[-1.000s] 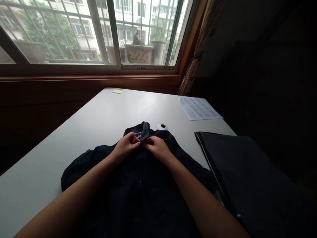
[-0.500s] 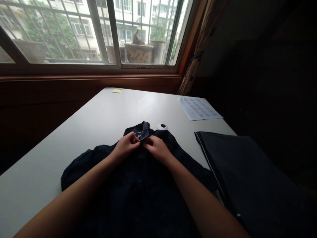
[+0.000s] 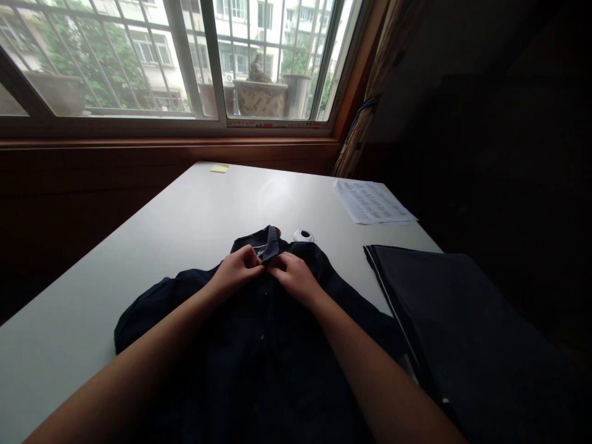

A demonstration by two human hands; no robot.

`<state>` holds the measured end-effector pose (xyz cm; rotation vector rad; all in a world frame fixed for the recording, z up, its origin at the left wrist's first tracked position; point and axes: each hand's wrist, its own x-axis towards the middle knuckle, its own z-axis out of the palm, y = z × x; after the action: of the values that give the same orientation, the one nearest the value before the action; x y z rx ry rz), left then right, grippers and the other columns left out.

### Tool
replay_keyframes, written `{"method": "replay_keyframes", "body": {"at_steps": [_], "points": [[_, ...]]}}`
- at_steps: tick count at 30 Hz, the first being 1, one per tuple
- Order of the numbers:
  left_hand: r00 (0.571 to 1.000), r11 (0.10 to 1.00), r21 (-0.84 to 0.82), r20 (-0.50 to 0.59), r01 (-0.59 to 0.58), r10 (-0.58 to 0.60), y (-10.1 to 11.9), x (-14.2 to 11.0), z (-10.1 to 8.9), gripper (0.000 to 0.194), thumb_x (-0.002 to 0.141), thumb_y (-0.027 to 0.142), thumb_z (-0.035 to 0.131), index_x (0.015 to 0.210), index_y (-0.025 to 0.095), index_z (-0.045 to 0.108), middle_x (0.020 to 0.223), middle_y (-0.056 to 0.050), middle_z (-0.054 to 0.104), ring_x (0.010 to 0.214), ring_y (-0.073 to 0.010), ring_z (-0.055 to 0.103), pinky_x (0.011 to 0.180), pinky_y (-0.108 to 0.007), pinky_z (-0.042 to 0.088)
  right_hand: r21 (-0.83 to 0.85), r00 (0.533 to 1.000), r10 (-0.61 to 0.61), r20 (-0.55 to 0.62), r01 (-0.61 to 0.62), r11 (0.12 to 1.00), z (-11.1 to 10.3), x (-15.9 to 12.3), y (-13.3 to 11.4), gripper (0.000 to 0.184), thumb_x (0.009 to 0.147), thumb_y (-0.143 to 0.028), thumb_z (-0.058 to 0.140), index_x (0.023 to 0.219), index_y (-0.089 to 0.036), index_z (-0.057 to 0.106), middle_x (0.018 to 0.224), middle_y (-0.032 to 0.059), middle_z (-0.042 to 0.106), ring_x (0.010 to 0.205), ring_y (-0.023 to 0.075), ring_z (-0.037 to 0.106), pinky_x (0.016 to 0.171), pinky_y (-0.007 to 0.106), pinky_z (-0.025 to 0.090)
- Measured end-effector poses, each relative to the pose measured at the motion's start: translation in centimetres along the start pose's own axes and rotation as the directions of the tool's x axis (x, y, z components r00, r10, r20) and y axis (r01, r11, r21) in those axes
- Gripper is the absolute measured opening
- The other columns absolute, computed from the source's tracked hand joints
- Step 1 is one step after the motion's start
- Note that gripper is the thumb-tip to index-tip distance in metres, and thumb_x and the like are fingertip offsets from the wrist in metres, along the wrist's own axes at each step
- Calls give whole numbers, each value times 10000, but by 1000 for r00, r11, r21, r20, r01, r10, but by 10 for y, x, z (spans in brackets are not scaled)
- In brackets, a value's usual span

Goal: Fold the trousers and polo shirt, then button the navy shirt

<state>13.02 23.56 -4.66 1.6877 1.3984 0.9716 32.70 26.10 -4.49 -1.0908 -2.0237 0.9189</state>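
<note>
A dark navy shirt (image 3: 240, 364) lies front up on the white table (image 3: 152, 228), its collar (image 3: 271, 244) toward the window. My left hand (image 3: 239, 266) is closed in a pinch on the front edge just under the collar. Close beside it, my right hand (image 3: 292, 271) pinches the other side of the same opening. The fingertips of both hands nearly meet, and the cloth between them is mostly hidden. Small buttons or snaps run down the shirt front below my hands. Pale lettering shows inside the neck.
Right of the shirt lies a folded dark cloth item (image 3: 444, 302) with a white edge. A white round object with a dark centre (image 3: 303, 236) sits beyond the collar. Printed papers (image 3: 374, 202) and a yellow sticky note (image 3: 219, 168) lie toward the far edge, before the window.
Almost nothing differs. Both hands stay at the collar, with only a very slight shift of the fingers.
</note>
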Motion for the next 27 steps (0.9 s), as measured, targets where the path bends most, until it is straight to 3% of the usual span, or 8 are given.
{"method": "replay_keyframes", "body": {"at_steps": [12, 27], "points": [[1000, 998, -66, 6, 14, -13, 0, -1, 0, 281, 750, 283, 680, 687, 213, 416, 879, -17, 703, 794, -172, 627, 695, -271, 462, 49, 1000, 29, 2, -29, 998, 0, 0, -1, 64, 797, -143, 716, 850, -171, 740, 881, 39, 716, 835, 185, 671, 784, 294, 498], [997, 998, 32, -59, 49, -47, 6, -2, 2, 253, 724, 259, 662, 679, 217, 417, 822, 10, 714, 710, -153, 604, 626, -258, 416, -4, 997, 37, -63, -37, 999, 4, -1, -5, 87, 802, -136, 688, 850, -178, 749, 885, 45, 708, 838, 191, 650, 776, 298, 491]]}}
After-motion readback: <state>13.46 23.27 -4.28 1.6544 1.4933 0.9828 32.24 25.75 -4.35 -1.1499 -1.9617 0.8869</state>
